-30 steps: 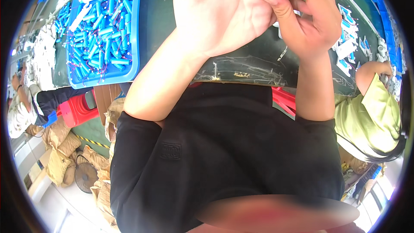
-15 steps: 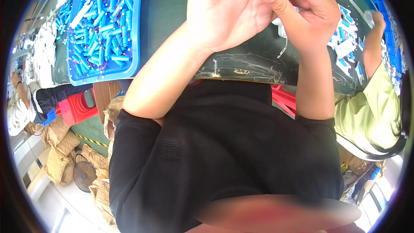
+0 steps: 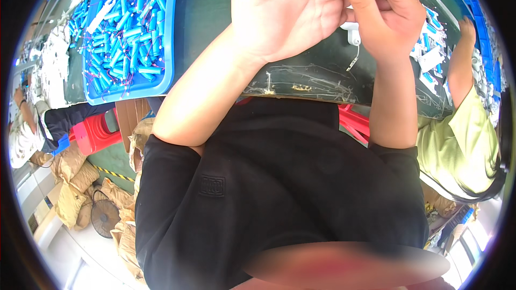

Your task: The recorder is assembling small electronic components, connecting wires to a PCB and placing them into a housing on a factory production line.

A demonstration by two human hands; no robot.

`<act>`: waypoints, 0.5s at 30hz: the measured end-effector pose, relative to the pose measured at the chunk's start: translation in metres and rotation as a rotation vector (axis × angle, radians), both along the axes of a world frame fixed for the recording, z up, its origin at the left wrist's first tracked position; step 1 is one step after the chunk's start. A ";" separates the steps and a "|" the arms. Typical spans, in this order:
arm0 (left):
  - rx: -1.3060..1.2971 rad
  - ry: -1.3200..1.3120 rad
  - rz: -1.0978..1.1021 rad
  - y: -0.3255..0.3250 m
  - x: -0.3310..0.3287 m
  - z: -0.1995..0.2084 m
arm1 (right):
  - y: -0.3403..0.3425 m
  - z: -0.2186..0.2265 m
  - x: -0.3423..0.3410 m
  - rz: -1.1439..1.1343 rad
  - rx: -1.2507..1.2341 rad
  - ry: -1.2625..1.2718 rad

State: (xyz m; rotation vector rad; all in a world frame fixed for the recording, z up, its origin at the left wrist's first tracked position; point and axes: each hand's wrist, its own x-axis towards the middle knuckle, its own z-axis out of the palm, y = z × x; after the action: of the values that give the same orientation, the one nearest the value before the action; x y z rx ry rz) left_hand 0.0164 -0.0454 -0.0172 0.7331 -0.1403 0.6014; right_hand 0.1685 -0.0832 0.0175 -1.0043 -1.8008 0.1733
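Both my hands are close together at the upper edge, over the dark table. My left hand (image 3: 293, 13) shows its palm; its fingertips are cut off above or hidden behind the other hand. A sliver of something white shows at the top between its thumb and fingers, too little to name. My right hand (image 3: 389, 24) is closed, fingers bent and thumb raised against my left hand; whatever it grips is hidden. Just under the right hand, a small white part (image 3: 352, 36) lies on the table, with a thin white dotted strip (image 3: 353, 60) trailing from it.
To the left, a blue tray (image 3: 171, 48) holds many blue wired cylinders (image 3: 131, 48) and white pieces. White-and-blue parts (image 3: 430, 59) lie to the right, near a co-worker's arm (image 3: 463, 62). The table's near edge (image 3: 301, 95) carries clear scraps. A red stool (image 3: 97, 134) stands left.
My right thumb has lifted and straightened toward the upper edge. Both hands have shifted slightly, uncovering more of the white part. The co-worker's hand at right has moved slightly.
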 end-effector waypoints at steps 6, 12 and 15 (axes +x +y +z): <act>-0.059 0.053 0.123 -0.005 0.003 0.000 | 0.001 -0.007 -0.004 -0.057 0.015 0.007; 0.052 0.042 -0.055 0.001 -0.005 0.000 | 0.007 0.001 0.001 0.012 0.167 -0.293; -0.031 0.120 -0.051 0.006 -0.008 0.007 | 0.005 0.000 0.007 0.023 0.104 -0.267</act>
State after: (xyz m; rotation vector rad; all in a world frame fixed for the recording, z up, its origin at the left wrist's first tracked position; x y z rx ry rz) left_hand 0.0089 -0.0398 -0.0103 0.7317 -0.0385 0.5085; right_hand 0.1757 -0.0782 0.0174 -0.9681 -2.0419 -0.0425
